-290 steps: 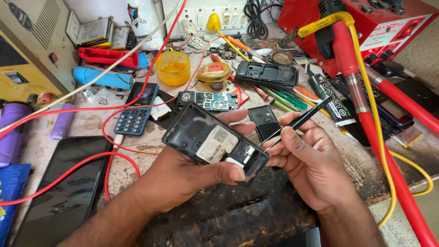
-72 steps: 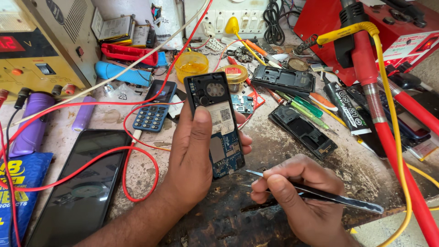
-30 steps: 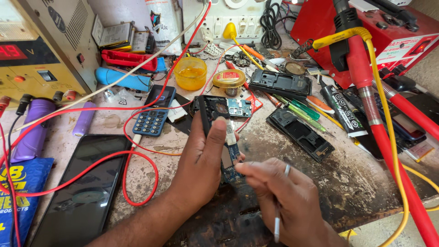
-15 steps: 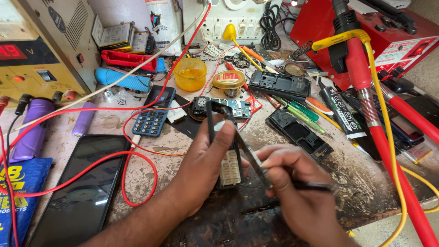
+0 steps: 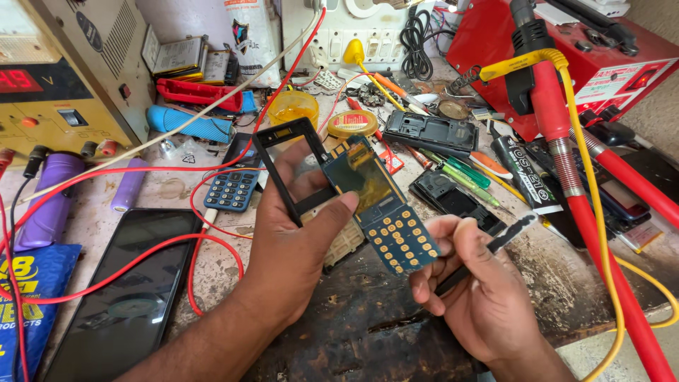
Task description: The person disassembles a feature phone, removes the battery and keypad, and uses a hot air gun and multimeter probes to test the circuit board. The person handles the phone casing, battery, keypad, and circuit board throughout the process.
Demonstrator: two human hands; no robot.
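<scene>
My left hand (image 5: 293, 247) holds a black phone front frame (image 5: 286, 170) upright, thumb pressed across its middle bar. Beside it, a blue circuit board (image 5: 385, 205) with a small screen and gold keypad contacts stands lifted clear of the frame. My right hand (image 5: 481, 297) grips the board's lower end with its fingertips and also holds a black tweezer-like tool (image 5: 506, 237) that points up to the right. A pale keypad part (image 5: 346, 240) shows under the frame, behind my left palm.
A large dark phone (image 5: 131, 290) lies at lower left among red wires (image 5: 177, 247). A power supply (image 5: 56, 78) stands at the far left. Black phone housings (image 5: 428, 131), a small keypad (image 5: 233, 189), and a red hot-air station (image 5: 566, 49) with red hose (image 5: 573, 184) crowd the bench.
The phone was whole and lying in my left hand while my right worked the tool along it. Now the frame is raised and the circuit board is pulled out of it.
</scene>
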